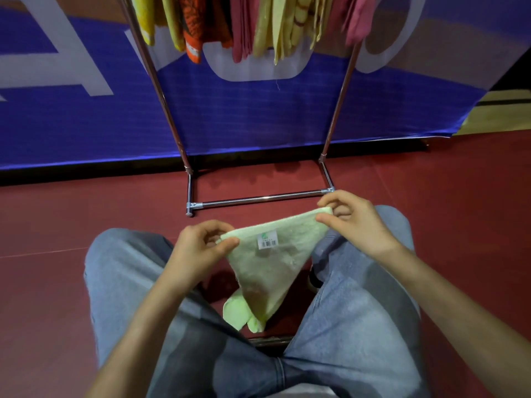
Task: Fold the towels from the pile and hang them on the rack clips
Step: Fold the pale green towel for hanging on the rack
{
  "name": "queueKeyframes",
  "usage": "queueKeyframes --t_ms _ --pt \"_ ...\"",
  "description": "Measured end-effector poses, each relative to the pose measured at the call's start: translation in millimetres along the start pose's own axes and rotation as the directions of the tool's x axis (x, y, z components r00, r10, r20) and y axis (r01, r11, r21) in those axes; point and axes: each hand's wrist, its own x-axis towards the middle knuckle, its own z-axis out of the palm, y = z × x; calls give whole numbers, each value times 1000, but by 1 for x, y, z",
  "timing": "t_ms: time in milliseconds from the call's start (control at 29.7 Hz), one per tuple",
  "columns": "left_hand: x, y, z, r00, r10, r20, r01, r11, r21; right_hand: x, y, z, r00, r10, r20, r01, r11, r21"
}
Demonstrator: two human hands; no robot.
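Observation:
A pale green towel [270,265] with a barcode label hangs in front of me between my knees, its top edge stretched level and its lower part drooping to a point. My left hand [201,245] pinches the towel's left top corner. My right hand [353,222] pinches the right top corner, thumb and forefinger on the cloth. Beyond stands the chrome rack [258,199], its foot bar on the floor just past my hands. Several hung towels [253,24] in yellow, orange and pink dangle from its top; the clips are out of view.
I sit with legs in blue jeans [129,282] apart on a dark red floor [57,225]. A blue and white banner [86,110] stands behind the rack. A metal bar [270,340] shows below the towel between my thighs. The pile is not in view.

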Motion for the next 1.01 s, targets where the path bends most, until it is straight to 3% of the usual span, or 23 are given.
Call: queueKeyframes --t_ms 236,438,539,673,808,1010 --pt "8 3 -10 998 -40 -38 40 999 -15 5 -11 6 999 -29 -46 32 998 62" --pt "25 30 -31 995 53 88 -77 954 289 25 -46 -5 963 -259 -78 256 966 -43" --pt "37 70 -49 984 152 91 -174 923 343 42 -85 -22 912 -382 -149 374 924 -82" --pt "34 115 -76 964 260 -51 -244 946 213 44 -125 -40 867 -463 -187 476 879 30" --pt "25 111 -80 955 244 -171 -216 963 163 36 -119 -35 891 -440 -112 447 894 39" --pt "17 104 -72 948 230 -219 -212 972 104 33 -110 -27 902 -402 -158 412 910 38"
